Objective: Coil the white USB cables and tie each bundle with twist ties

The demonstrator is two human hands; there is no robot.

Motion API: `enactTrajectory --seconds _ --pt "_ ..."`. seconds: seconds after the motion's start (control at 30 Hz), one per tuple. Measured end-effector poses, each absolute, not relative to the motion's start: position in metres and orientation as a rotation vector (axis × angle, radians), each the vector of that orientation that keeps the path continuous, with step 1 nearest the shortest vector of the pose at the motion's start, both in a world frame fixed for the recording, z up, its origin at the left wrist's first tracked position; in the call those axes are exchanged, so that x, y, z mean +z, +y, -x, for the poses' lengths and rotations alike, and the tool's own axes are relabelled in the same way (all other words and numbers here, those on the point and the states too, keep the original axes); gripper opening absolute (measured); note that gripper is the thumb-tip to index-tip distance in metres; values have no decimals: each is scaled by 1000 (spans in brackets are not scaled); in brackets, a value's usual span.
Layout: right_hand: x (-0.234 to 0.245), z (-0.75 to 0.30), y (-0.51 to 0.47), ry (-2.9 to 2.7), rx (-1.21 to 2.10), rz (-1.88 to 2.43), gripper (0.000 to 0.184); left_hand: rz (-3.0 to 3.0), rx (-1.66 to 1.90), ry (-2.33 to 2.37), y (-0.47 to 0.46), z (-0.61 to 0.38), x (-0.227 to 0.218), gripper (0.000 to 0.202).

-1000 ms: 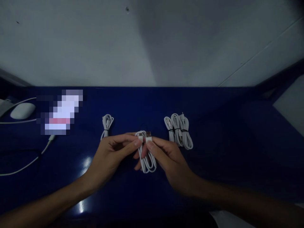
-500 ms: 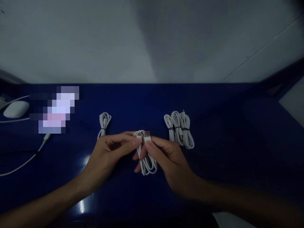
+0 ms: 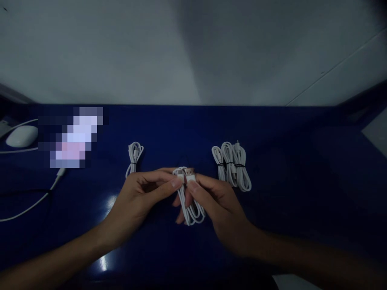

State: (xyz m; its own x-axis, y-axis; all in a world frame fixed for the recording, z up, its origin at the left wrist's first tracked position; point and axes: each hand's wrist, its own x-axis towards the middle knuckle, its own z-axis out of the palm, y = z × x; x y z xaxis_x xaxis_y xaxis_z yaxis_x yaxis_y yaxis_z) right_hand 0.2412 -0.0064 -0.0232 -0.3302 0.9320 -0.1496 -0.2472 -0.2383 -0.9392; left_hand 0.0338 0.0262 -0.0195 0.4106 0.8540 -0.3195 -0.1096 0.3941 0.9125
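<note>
Both hands meet over the middle of a dark blue table. My left hand pinches one plug end of a coiled white cable between thumb and forefinger. My right hand pinches the other plug end, a USB connector, right beside it. The cable's loops hang below my fingers toward the table. A single tied white cable lies just beyond my left hand. Several tied white cables lie in a group beyond my right hand.
A white mouse sits at the far left edge, with a thin white cord running across the table there. A blurred-out object lies left of the single cable. A pale wall rises behind the table.
Hands and cable have barely moved; the view has shifted slightly, and the cable's loops hang a little lower and further right.
</note>
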Motion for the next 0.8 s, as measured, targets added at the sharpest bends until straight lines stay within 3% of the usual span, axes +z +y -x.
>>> enactTrajectory --seconds 0.8 --pt "-23 -242 -8 -1105 1736 992 41 -942 769 954 25 -34 -19 17"
